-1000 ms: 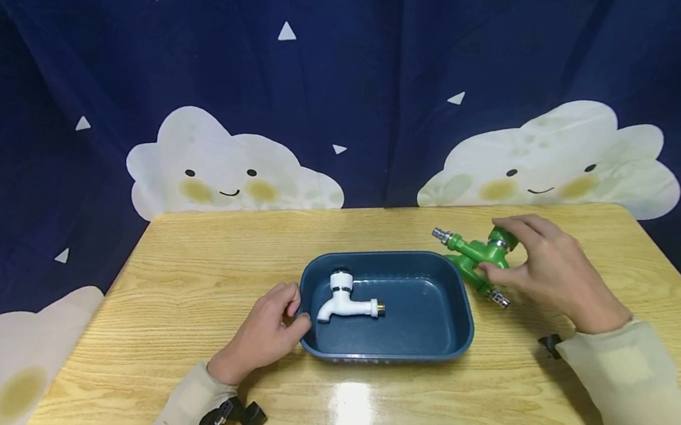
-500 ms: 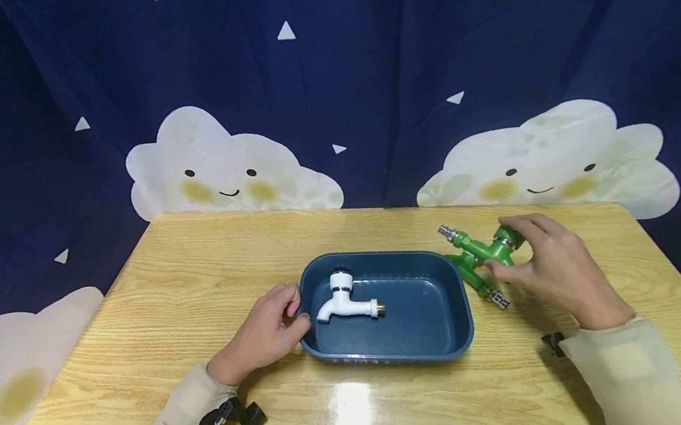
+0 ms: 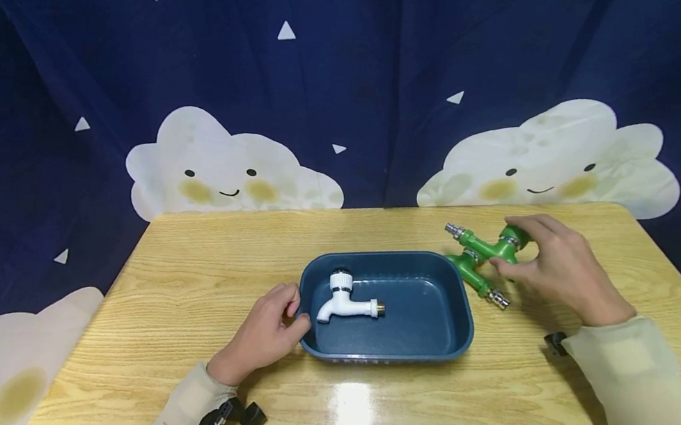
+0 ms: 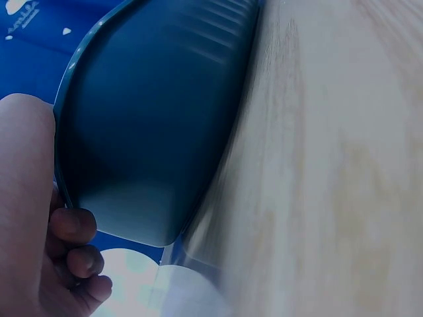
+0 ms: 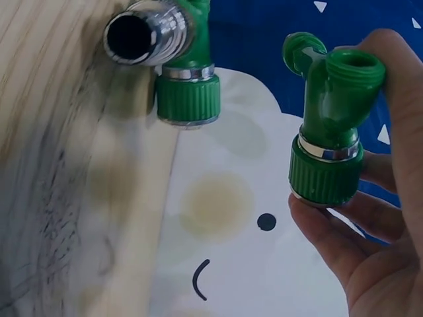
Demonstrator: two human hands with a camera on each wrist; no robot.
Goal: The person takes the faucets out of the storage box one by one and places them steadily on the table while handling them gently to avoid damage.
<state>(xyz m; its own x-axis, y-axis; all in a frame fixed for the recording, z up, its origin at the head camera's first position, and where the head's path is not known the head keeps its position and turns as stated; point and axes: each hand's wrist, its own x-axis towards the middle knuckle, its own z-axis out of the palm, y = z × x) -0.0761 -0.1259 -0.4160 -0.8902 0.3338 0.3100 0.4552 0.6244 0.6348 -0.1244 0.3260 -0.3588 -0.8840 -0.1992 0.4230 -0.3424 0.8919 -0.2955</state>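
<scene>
My right hand (image 3: pixel 564 269) holds a green tap (image 3: pixel 489 249) between thumb and fingers, off the table, its metal end pointing left. In the right wrist view, the fingers reach under the ribbed knob of this held tap (image 5: pixel 330 132). A second green tap (image 3: pixel 473 277) lies on the table below it, beside the basin's right end. My left hand (image 3: pixel 262 333) grips the left rim of a dark blue basin (image 3: pixel 415 330). Inside the basin, towards its left side, lies a white tap (image 3: pixel 347 306) with a brass-coloured end.
Everything stands on a wooden table (image 3: pixel 202 260). Behind its far edge hangs a dark blue curtain (image 3: pixel 330 78) with smiling clouds and white triangles. A black wrist device (image 3: pixel 235 418) sits at the left sleeve.
My right hand has shifted slightly right with the held green tap, drawing it a little away from the other green tap. The left hand and basin have stayed put.
</scene>
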